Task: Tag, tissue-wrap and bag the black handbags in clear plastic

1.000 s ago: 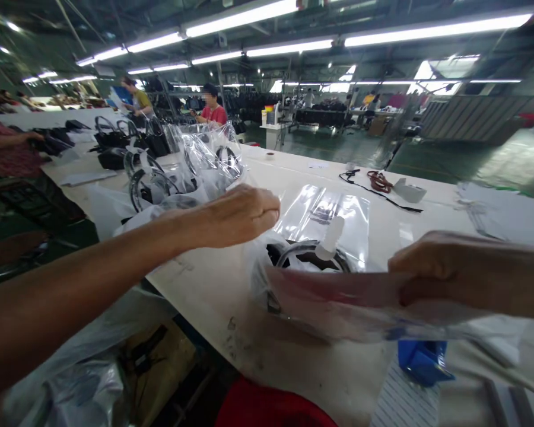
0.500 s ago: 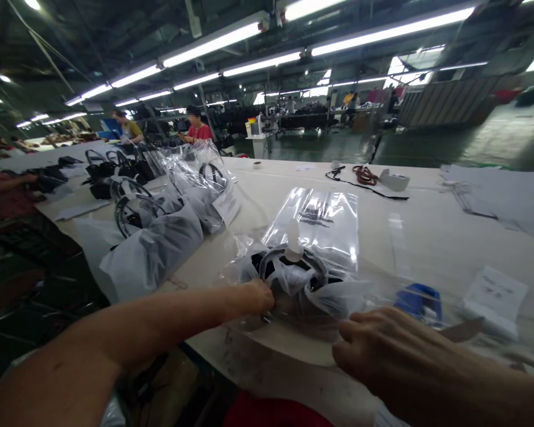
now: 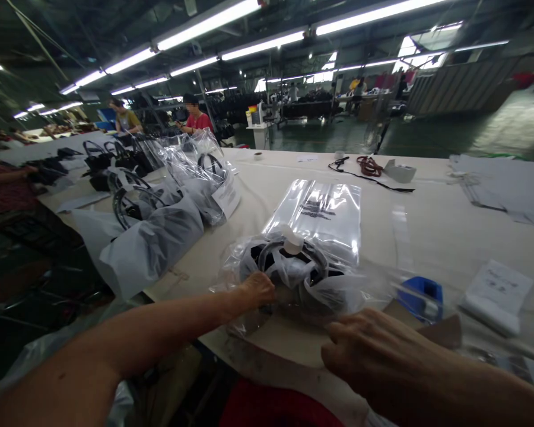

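A wrapped handbag [image 3: 293, 273] with a grey curved handle sits in a clear plastic bag near the table's front edge. My left hand [image 3: 258, 289] is closed on the clear plastic at the bag's left side. At the right, my right hand [image 3: 360, 341] is also closed, with clear plastic stretched beside it. White tissue covers parts of the dark handbag, and a pale tag or wrap is on its handle. Just behind lies a stack of clear printed plastic bags [image 3: 323, 210].
Wrapped handbags [image 3: 155, 237] stand at the left of the table [image 3: 258, 184]. A blue tape dispenser [image 3: 420, 296] and a white packet [image 3: 498, 293] lie at the right. Brown straps [image 3: 369, 166] lie farther back. A person in red [image 3: 199, 120] is beyond the table.
The view has shifted slightly. My right hand has moved a little left and down, and the clear plastic around the handbag has changed shape. Both hands remain closed.
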### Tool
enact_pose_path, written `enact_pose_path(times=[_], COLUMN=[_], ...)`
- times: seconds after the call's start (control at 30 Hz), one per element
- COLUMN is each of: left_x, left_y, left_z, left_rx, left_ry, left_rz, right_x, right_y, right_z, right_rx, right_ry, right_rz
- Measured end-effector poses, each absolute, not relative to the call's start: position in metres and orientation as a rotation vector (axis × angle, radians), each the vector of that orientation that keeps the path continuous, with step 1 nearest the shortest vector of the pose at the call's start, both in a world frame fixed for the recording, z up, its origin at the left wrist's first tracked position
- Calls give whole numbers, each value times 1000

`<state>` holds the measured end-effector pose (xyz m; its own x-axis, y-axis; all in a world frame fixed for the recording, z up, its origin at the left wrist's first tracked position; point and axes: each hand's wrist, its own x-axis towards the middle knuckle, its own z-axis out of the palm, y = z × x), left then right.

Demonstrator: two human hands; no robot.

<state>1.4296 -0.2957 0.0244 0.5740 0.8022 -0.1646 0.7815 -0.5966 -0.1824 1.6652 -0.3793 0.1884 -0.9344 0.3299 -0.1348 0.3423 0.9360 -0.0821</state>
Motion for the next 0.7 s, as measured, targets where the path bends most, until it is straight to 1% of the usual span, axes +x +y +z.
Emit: enact_pose_path(times=[0.13, 0.23, 0.3, 0.4, 0.5, 0.6, 0.7], left_x=[1429, 1427, 1424, 1418, 1410, 1402, 1397], left_y=[-298, -297, -298, -303, -307, -307, -302], left_z=[52, 75, 87, 97, 102, 111, 122], left_rx=[-2742, -2734, -2769, -2885, -3006, -3051, -3005], left_ry=[-1554, -1772, -1896, -2062, -2263, -2460, -2543], left_rz=[206, 13, -118, -245, -263, -294, -337], right_x=[1661, 1662, 1666, 1673, 1674, 1668, 1659], right_y=[-378, -376, -374, -371, -362, -350, -340], right_z=[187, 183, 179, 176, 180, 188, 188], right_rx=[503, 460, 467, 541, 661, 856, 1025], right_ry=[2949, 2886, 2940, 3077, 3058, 2999, 2949], right_rz=[-168, -193, -189, -217, -236, -100, 40])
